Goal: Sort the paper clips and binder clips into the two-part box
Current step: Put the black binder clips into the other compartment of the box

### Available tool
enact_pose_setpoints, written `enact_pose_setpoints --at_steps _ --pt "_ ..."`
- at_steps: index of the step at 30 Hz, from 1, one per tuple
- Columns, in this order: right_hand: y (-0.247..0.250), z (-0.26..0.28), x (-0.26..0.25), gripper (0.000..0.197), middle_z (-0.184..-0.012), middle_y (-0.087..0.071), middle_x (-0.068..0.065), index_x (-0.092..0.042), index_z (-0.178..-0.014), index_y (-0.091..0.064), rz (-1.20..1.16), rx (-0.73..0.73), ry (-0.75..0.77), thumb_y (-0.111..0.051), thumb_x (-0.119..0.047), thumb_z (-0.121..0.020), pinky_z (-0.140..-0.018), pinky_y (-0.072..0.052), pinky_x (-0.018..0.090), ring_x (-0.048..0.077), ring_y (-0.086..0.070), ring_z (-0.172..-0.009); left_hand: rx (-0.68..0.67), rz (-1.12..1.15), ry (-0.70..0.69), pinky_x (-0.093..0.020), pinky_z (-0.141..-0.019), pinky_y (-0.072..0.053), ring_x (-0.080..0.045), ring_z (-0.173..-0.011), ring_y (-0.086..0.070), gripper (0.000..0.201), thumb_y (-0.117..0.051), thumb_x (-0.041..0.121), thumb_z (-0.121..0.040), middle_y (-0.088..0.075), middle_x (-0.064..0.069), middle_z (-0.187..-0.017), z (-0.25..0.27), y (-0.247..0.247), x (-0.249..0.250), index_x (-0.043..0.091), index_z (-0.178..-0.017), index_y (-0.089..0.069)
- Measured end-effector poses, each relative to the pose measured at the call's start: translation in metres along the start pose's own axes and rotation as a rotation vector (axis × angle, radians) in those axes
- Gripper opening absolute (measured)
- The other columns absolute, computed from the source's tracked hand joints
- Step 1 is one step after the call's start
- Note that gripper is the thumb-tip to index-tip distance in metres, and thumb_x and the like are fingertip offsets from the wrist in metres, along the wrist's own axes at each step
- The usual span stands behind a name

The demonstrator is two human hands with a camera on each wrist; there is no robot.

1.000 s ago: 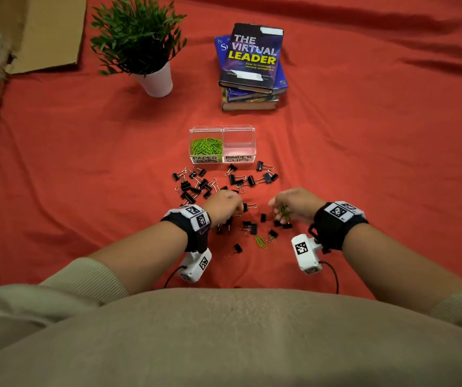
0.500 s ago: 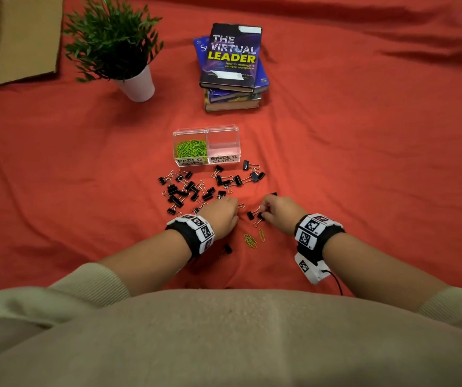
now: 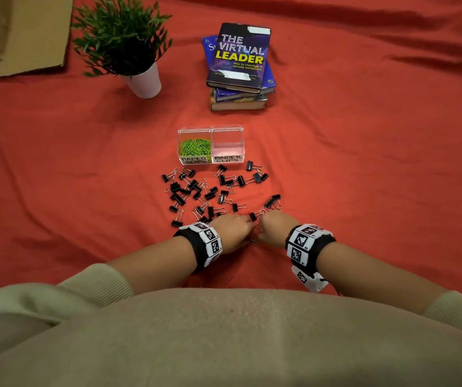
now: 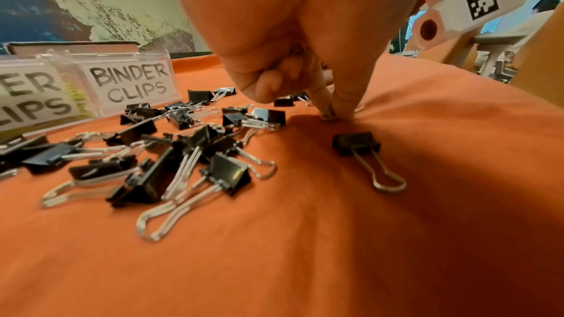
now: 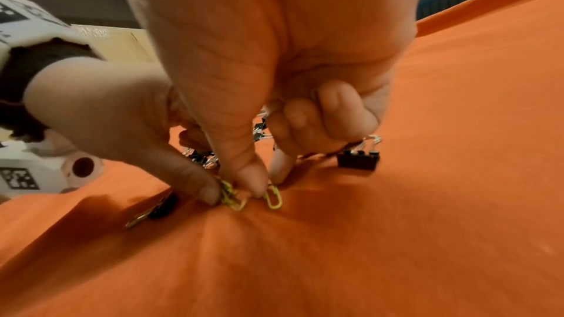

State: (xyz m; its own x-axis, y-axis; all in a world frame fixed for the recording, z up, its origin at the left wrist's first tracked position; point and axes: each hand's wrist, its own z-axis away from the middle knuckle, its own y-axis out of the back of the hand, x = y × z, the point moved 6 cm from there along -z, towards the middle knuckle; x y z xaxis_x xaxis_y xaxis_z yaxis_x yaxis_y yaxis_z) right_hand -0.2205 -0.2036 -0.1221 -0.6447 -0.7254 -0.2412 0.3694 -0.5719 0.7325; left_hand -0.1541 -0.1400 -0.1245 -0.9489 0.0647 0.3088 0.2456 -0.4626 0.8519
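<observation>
The clear two-part box (image 3: 211,161) stands on the red cloth. Its left part holds green paper clips (image 3: 195,145); its right part, labelled BINDER CLIPS (image 4: 132,83), looks empty. Black binder clips (image 3: 196,191) lie scattered in front of the box. My left hand (image 3: 234,227) and right hand (image 3: 271,223) meet just below them. In the right wrist view my left hand (image 5: 218,192) pinches a small bunch of green paper clips (image 5: 230,195) on the cloth. My right hand (image 5: 267,185) pinches a single green paper clip (image 5: 273,195) beside it.
A single binder clip (image 4: 357,145) lies just beside my fingers, and another (image 5: 158,209) lies under my left hand. A potted plant (image 3: 129,46) and a stack of books (image 3: 238,65) stand behind the box. Cardboard (image 3: 23,32) lies at the far left.
Both hands have drawn together and come down onto the green paper clips that lay loose on the cloth between them. My fingertips now pinch those clips.
</observation>
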Motion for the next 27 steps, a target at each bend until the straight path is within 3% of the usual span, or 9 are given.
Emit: enact_pose_setpoints --at_steps 3,7,10,14,17,20,22,24,27 --pt "-0.003 0.004 -0.005 0.030 -0.103 -0.065 0.019 -0.001 -0.093 -0.061 0.075 0.017 0.021 -0.056 -0.029 -0.085 -0.074 -0.050 0.036 0.034 -0.063 -0.096 -0.012 -0.025 0.033 -0.042 -0.089 -0.046 -0.032 -0.111 -0.055 0.031 -0.049 0.028 -0.092 -0.055 -0.013 -0.119 0.003 -0.004 -0.003 0.006 -0.114 -0.054" --pt "-0.008 0.007 -0.006 0.032 -0.110 -0.063 0.018 -0.001 -0.103 -0.057 0.134 0.028 0.043 -0.052 -0.027 -0.086 -0.077 -0.050 0.038 0.034 -0.062 -0.100 -0.001 0.071 0.119 -0.040 -0.091 -0.044 -0.030 -0.109 -0.054 0.030 -0.047 0.030 -0.093 -0.055 -0.013 -0.116 0.010 -0.004 -0.018 0.005 -0.110 -0.052" --pt "-0.013 0.009 -0.008 0.034 -0.111 -0.062 0.017 -0.001 -0.108 -0.052 0.174 0.020 0.058 -0.048 -0.029 -0.088 -0.077 -0.050 0.040 0.035 -0.062 -0.100 0.047 0.241 0.196 -0.038 -0.080 -0.045 -0.029 -0.093 -0.057 0.019 -0.046 0.026 -0.092 -0.058 -0.012 -0.102 0.018 0.006 -0.038 0.009 -0.096 -0.052" --pt "-0.013 0.009 -0.009 0.031 -0.108 -0.062 0.016 -0.004 -0.105 -0.051 0.099 0.009 0.062 -0.046 -0.030 -0.089 -0.076 -0.049 0.038 0.034 -0.061 -0.097 0.181 0.476 0.346 -0.035 -0.063 -0.039 -0.021 -0.067 -0.047 0.014 -0.043 0.021 -0.093 -0.052 -0.004 -0.079 0.030 0.030 -0.070 0.012 -0.085 -0.047" --pt "-0.009 0.004 -0.006 0.014 -0.096 -0.064 0.013 -0.012 -0.085 -0.052 -0.110 -0.006 0.034 -0.051 -0.026 -0.086 -0.071 -0.046 0.034 0.030 -0.062 -0.090 0.289 0.600 0.459 -0.029 -0.054 -0.037 -0.015 -0.060 -0.044 0.014 -0.043 0.021 -0.095 -0.050 0.000 -0.071 0.036 0.045 -0.093 0.013 -0.084 -0.046" --pt "-0.005 0.004 -0.007 0.015 -0.085 -0.063 0.003 -0.020 -0.071 -0.048 -0.250 -0.004 0.023 -0.057 -0.019 -0.083 -0.068 -0.044 0.028 0.020 -0.058 -0.080 0.337 0.660 0.540 -0.024 -0.048 -0.032 -0.011 -0.054 -0.042 0.012 -0.044 0.022 -0.096 -0.049 0.003 -0.069 0.039 0.055 -0.111 0.013 -0.088 -0.047" --pt "-0.006 0.005 -0.013 0.003 -0.088 -0.062 0.003 -0.015 -0.081 -0.055 -0.257 -0.015 0.037 -0.054 -0.013 -0.083 -0.073 -0.047 0.028 0.020 -0.059 -0.083 0.361 0.692 0.569 -0.023 -0.048 -0.034 -0.011 -0.054 -0.043 0.011 -0.044 0.021 -0.097 -0.052 0.002 -0.072 0.039 0.066 -0.123 0.012 -0.091 -0.048" --pt "-0.009 0.005 -0.019 0.012 -0.097 -0.064 0.008 -0.011 -0.093 -0.059 -0.236 -0.013 0.039 -0.051 -0.013 -0.084 -0.080 -0.050 0.032 0.024 -0.061 -0.090 0.403 0.688 0.585 -0.022 -0.049 -0.035 -0.011 -0.056 -0.043 0.009 -0.046 0.020 -0.097 -0.051 0.003 -0.074 0.036 0.082 -0.138 0.013 -0.091 -0.048" --pt "-0.013 0.006 -0.023 0.015 -0.104 -0.062 0.010 -0.011 -0.095 -0.058 -0.201 0.014 0.035 -0.050 -0.017 -0.084 -0.081 -0.050 0.034 0.026 -0.060 -0.094 0.484 0.615 0.609 -0.023 -0.050 -0.037 -0.017 -0.064 -0.048 0.006 -0.049 0.015 -0.094 -0.055 -0.003 -0.079 0.029 0.110 -0.163 0.013 -0.089 -0.049"
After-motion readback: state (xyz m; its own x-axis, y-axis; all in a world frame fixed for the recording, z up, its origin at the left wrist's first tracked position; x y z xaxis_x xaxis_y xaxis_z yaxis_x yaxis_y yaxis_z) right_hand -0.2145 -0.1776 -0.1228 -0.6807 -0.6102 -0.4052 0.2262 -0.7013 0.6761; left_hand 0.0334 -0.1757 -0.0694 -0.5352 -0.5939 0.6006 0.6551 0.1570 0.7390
